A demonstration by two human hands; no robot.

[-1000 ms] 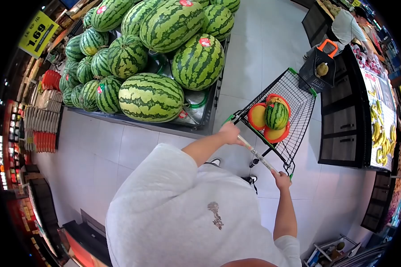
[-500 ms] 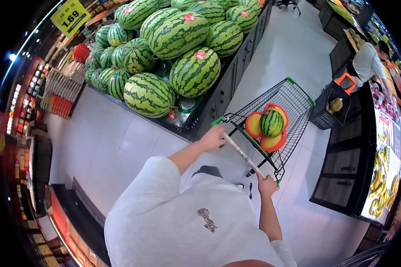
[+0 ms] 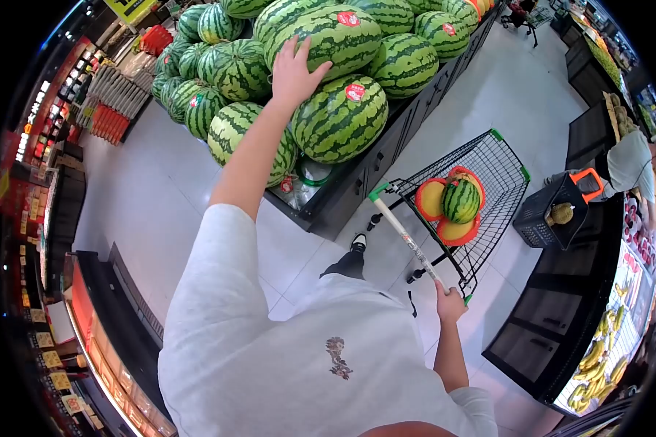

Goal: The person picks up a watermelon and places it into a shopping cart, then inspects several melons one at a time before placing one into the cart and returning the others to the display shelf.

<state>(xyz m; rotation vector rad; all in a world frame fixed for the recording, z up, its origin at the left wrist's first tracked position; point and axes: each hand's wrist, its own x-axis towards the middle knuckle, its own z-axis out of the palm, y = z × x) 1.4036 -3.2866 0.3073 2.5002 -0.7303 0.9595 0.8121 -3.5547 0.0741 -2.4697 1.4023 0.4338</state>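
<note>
My left hand [image 3: 294,79] is stretched forward, its fingers spread on the near side of a large striped watermelon [image 3: 346,45] with a red sticker. Just below that hand lies another large stickered watermelon [image 3: 339,120]. My right hand [image 3: 451,303] is wrapped round the right end of the white handle [image 3: 408,239] of a shopping cart [image 3: 504,175]. Inside the wire basket sits a small striped watermelon [image 3: 461,202], among round yellowish fruits in red wrapping, one of them a yellow fruit [image 3: 457,231] at the front.
Watermelons are heaped on a dark display stand [image 3: 346,211] ahead. To the right, a person in a light shirt [image 3: 629,164] stands beside a dark shopping basket [image 3: 550,215] with an orange handle. Bananas [image 3: 598,371] lie on the counter at the lower right.
My left hand has let go of the cart handle and reached forward onto the large watermelon. My right hand has stayed on the handle. One foot has stepped into view.
</note>
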